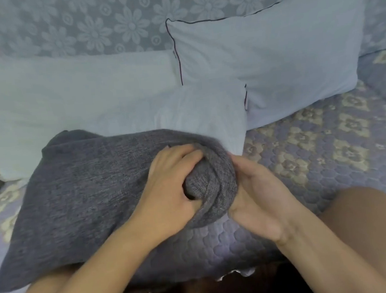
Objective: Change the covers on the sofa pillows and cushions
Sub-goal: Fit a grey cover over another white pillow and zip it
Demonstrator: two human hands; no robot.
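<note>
The grey cover [81,191] sits at centre-left of the frame, half over a white pillow [196,115] on the sofa [316,154]. The left hand [170,192] clenches its bunched edge; the right hand [259,194] cups that bunch (fingers hidden, grip unclear). Another pillow [273,60] leans upper right.

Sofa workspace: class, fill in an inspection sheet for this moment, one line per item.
Surface: quilted sofa seat, patterned.
Job's things: grey cover partly over a white pillow; two more white pillows, left and right.
Clutter: nothing seen.
Grippers: left hand grips the cover's bunched edge; right hand cups it, fingers hidden.
Cables: nothing seen.
Surroundings: floral sofa back; the person's knee.
</note>
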